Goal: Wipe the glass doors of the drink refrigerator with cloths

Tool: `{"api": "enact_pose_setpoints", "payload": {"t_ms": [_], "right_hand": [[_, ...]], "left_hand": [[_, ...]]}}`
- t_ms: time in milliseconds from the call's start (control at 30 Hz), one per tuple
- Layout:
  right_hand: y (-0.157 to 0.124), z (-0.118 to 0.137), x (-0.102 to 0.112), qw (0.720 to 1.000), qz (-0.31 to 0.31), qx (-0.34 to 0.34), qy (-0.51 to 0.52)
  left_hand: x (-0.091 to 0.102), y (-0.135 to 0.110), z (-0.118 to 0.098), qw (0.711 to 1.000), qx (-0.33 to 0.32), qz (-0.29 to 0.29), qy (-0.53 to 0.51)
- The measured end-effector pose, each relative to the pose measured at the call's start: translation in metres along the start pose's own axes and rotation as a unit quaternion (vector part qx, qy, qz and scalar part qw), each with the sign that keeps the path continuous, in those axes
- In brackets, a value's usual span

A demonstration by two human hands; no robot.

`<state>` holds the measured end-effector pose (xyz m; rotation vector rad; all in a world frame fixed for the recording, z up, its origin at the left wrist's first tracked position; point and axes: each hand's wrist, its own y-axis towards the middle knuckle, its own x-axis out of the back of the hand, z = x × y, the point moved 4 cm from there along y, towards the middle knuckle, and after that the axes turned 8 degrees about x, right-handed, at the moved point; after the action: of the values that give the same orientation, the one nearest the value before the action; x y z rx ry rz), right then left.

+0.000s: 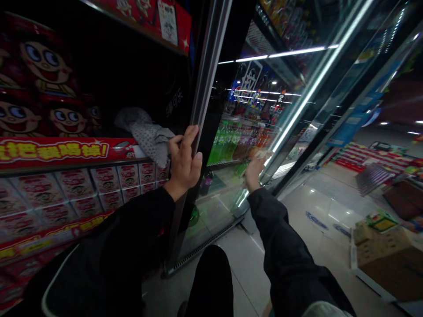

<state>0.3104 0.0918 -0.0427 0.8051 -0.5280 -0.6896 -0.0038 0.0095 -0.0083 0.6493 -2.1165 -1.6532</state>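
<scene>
The black cooler side panel [174, 102] reads "可乐".

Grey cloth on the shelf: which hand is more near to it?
Left. The left hand is just beside the grey cloth; the right hand is farther right, on the glass door.

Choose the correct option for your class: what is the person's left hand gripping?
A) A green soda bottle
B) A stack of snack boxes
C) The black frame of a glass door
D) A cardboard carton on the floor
C: the left hand curls its fingers around the black door frame of the glass drinks cooler.
</scene>
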Motion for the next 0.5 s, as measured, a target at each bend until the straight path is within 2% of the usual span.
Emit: {"api": "enact_pose_setpoints", "payload": {"t_ms": [67, 167, 200, 233, 300, 400, 500], "right_hand": [[-0.038, 0.027, -0.019, 1.000, -0.020, 0.003, -0.002], [-0.111, 0.072, -0.050, 0.999, -0.020, 0.039, 0.006], [-0.137, 0.088, -0.060, 0.997, -0.009, 0.073, 0.014], [-0.162, 0.103, -0.069, 0.990, 0.004, 0.136, 0.024], [-0.202, 0.120, -0.083, 0.976, 0.018, 0.215, 0.030], [-0.224, 0.109, -0.092, 0.961, 0.030, 0.275, 0.019], [-0.208, 0.069, -0.091, 0.946, 0.083, 0.313, 0.019]], "left_hand": [[0.000, 0.000, -0.001, 1.000, -0.002, -0.001, 0.006], [0.001, 0.000, -0.002, 1.000, -0.010, -0.007, 0.016], [0.001, 0.000, -0.002, 1.000, -0.012, -0.006, 0.017], [0.001, 0.000, -0.001, 1.000, -0.013, -0.004, 0.018], [0.002, 0.001, 0.000, 1.000, -0.011, 0.006, 0.021], [0.003, 0.002, 0.001, 0.999, -0.021, 0.019, 0.029], [0.004, 0.002, 0.001, 0.999, -0.026, 0.017, 0.039]]}}
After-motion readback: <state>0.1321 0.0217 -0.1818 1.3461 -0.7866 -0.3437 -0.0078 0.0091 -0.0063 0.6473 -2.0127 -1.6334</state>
